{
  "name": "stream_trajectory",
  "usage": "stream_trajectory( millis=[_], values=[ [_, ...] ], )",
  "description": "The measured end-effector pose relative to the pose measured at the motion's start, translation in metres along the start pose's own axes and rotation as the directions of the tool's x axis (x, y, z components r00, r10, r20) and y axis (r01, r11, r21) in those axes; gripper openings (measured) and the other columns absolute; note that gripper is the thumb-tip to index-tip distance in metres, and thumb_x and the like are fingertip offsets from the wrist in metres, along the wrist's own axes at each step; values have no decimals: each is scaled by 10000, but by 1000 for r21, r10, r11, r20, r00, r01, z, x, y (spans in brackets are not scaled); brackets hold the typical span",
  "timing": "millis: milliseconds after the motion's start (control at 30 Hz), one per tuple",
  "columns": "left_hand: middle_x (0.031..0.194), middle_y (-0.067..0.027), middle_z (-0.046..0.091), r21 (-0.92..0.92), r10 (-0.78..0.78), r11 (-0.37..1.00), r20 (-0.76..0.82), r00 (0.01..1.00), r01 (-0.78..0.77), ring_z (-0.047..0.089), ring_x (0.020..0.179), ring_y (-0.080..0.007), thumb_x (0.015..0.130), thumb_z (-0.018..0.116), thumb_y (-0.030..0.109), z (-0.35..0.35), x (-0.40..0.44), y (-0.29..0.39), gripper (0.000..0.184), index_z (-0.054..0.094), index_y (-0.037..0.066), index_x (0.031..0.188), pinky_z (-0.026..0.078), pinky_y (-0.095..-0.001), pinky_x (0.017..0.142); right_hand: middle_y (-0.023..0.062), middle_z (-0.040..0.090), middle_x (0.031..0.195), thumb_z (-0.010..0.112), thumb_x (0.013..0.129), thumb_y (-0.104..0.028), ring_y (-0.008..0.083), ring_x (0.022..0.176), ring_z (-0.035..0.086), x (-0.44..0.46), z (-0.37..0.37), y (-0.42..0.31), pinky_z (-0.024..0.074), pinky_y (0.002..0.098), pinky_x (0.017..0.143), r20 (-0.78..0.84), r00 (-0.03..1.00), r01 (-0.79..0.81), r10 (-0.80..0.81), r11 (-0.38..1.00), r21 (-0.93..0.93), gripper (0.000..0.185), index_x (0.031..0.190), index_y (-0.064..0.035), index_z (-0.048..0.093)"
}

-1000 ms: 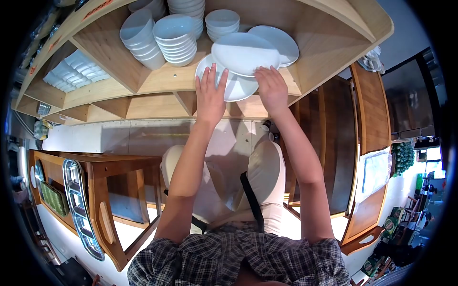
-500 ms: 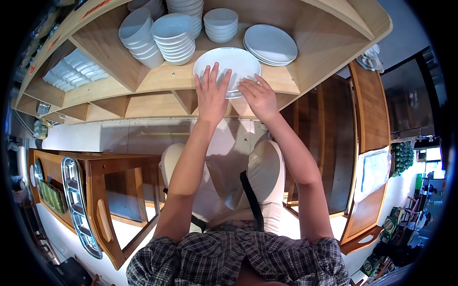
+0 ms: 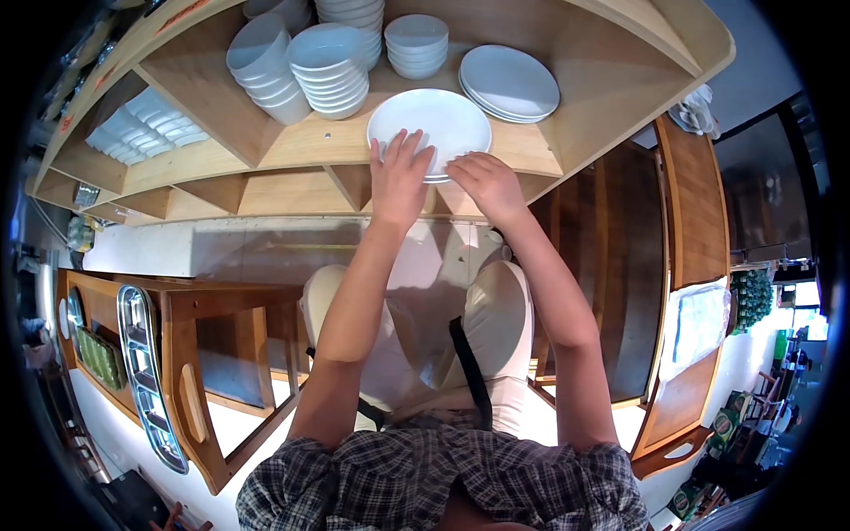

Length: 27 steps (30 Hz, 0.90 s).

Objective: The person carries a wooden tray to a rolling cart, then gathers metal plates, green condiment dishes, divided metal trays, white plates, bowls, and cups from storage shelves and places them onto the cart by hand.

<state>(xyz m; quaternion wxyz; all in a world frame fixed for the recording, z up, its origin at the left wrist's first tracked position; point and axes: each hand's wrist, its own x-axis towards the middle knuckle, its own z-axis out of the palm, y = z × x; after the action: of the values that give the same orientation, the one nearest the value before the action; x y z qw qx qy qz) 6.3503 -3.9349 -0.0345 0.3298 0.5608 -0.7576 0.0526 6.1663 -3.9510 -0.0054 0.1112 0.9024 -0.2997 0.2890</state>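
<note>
Near the front edge of the wooden shelf (image 3: 292,152) lies a small stack of white plates (image 3: 434,119). My left hand (image 3: 403,177) rests at the stack's front left, fingers apart over the rim. At its front right is my right hand (image 3: 489,184), fingers together at the rim; its thumb is hard to see. Behind and to the right sits another stack of white plates (image 3: 509,81). Stacked white bowls (image 3: 328,71) stand to the left, with a shorter bowl stack (image 3: 416,44) behind the front plates.
The shelf's right side panel (image 3: 620,88) rises beside the plates. Wrapped white items (image 3: 146,128) fill a left compartment. A wooden cart with a metal divided tray (image 3: 146,380) stands at left, and a wooden cabinet (image 3: 695,212) at right.
The upper plate, earlier raised and tilted over the front one, now lies down on it. My right hand has moved left and down to the rim, and its fingers have drawn together.
</note>
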Motion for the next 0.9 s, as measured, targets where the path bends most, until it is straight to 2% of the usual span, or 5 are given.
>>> stream_trajectory(
  millis=[467, 533, 633, 733, 900],
  values=[
    [1190, -26, 588, -20, 20, 1000, 6, 1000, -20, 499, 1169, -241, 719, 619, 76, 2, -8, -6, 371, 638, 118, 1087, 239, -605, 1059, 115, 609, 1127, 596, 807, -79, 287, 1049, 570, -3, 15, 6, 450, 395, 926, 97, 987, -138, 125, 982, 131, 247, 1048, -35, 630],
    [1212, -57, 570, -5, -4, 1000, 20, 1000, 4, 479, 1197, -268, 747, 578, 84, -1, -8, -5, 335, 638, 100, 1076, 237, -626, 1051, 188, 569, 1185, 626, 821, -99, 352, 1089, 540, 1, 28, 11, 431, 425, 944, -159, 856, -490, 492, 870, 56, 306, 1108, 2, 597],
    [1421, -217, 309, -13, -160, 987, 18, 987, 161, 305, 1321, -414, 681, 679, 72, -4, -9, -8, 536, 564, 76, 1204, 253, -638, 1026, 276, 545, 1183, 623, 812, -78, 408, 1113, 521, 6, 43, 34, 417, 430, 966, 9, 736, -659, 677, 712, 245, 468, 1235, 65, 486],
    [1418, -265, 290, -112, -316, 946, -103, 943, 304, 281, 1325, -437, 734, 578, 11, 0, -9, -11, 552, 496, 34, 1279, 270, -633, 1027, 275, 553, 1191, 611, 816, -63, 403, 1116, 535, 11, 52, 38, 427, 420, 959, 124, 607, -792, 785, 584, 177, 480, 1257, 64, 472],
    [1434, -345, 197, -407, -423, 812, 83, 902, 418, 293, 1295, -506, 746, 520, -69, 7, -8, -20, 580, 430, -21, 1317, 310, -479, 1068, 241, 595, 1154, 573, 851, -46, 362, 1054, 591, 12, 60, 38, 458, 402, 912, 107, 513, -845, 852, 479, 238, 406, 1234, 62, 495]
  ],
)
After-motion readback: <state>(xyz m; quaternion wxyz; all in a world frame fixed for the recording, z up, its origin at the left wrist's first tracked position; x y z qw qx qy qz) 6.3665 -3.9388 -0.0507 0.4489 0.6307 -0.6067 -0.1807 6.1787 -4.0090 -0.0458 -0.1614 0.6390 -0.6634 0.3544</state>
